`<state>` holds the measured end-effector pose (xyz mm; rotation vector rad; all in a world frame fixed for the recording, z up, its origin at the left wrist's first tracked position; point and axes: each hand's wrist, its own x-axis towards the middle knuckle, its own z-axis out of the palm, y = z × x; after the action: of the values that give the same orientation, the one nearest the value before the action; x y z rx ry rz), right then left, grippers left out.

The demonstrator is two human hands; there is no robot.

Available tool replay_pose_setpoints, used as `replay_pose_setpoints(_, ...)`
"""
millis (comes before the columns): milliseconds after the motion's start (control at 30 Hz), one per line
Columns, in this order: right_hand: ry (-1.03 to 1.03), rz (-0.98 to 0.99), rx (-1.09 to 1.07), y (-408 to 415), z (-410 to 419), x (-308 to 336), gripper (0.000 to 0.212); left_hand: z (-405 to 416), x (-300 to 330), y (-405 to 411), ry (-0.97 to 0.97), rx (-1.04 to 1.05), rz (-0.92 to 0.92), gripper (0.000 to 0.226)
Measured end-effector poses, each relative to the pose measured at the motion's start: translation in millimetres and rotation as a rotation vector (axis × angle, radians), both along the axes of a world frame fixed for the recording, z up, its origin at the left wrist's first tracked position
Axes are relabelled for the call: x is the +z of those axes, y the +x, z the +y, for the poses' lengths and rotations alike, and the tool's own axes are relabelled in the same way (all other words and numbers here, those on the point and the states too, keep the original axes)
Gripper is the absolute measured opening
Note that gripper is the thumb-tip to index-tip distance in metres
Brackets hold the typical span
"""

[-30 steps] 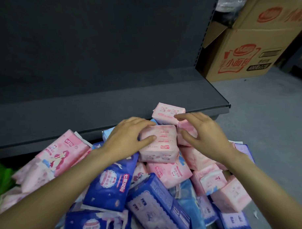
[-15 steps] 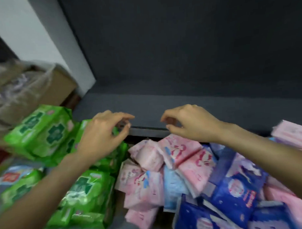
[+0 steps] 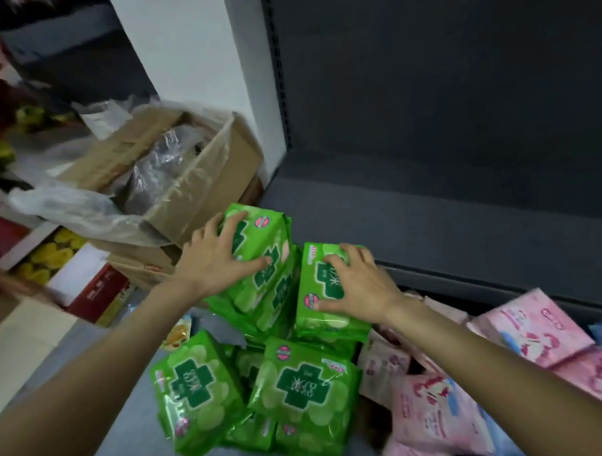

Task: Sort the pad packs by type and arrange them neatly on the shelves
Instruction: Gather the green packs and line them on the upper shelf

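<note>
Several green pad packs lie heaped on the floor in front of a dark grey shelf (image 3: 446, 222). My left hand (image 3: 212, 261) grips the top green pack (image 3: 267, 225) at the heap's far left, fingers over its edge and thumb on its face. Just right of it, my right hand (image 3: 359, 283) holds a second green pack (image 3: 325, 320) with fingers spread over it. Two more green packs (image 3: 301, 388) (image 3: 196, 391) lie face up nearer me. Pink pad packs (image 3: 531, 325) are piled at the right. The shelf board is bare.
An open cardboard box (image 3: 203, 193) with clear plastic in it stands left of the shelf, against a white pillar (image 3: 198, 61). A red box (image 3: 93, 293) and other cartons lie further left. Grey floor shows at the lower left.
My view has swung left, from the pink and blue packs to the green heap. Both hands, which hovered with nothing in them, have come down onto two green packs.
</note>
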<state>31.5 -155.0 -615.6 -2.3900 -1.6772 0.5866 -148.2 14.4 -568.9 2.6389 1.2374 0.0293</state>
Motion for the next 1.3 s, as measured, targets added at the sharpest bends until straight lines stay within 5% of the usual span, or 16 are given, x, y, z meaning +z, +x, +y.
replay_pose_setpoints(167, -0.056, -0.024, -0.074, -6.3, 15.8, -2.5, 0.089, 12.3, -3.4, 10.4, 0.003, -0.044, -0.018, 0.099)
replay_pose_setpoints(400, -0.176, 0.029, -0.181, -12.5, 20.9, -6.1, 0.091, 16.9, -10.8, 17.3, -0.094, -0.136, 0.005, 0.052)
replay_pose_setpoints(833, -0.178, 0.036, -0.464, -27.2, 41.8, 23.0, 0.081, 19.0, 4.5, 8.7, -0.314, -0.104, -0.021, 0.081)
replay_pose_setpoints(967, -0.204, 0.199, -0.786, -47.1, 32.0, 23.5, 0.098, 18.2, 5.5, 3.5, -0.318, -0.089, -0.018, 0.075)
replay_pose_setpoints(1167, -0.097, 0.344, -0.867, -49.4, 33.0, 15.0, 0.125, 14.7, 0.9, -7.7, -0.329, -0.086, -0.031, 0.071)
replay_pose_setpoints(1300, -0.076, 0.588, -0.925, -34.7, 30.0, 7.5, 0.126, 12.2, -3.6, -7.5, -0.322, -0.044, -0.063, 0.088)
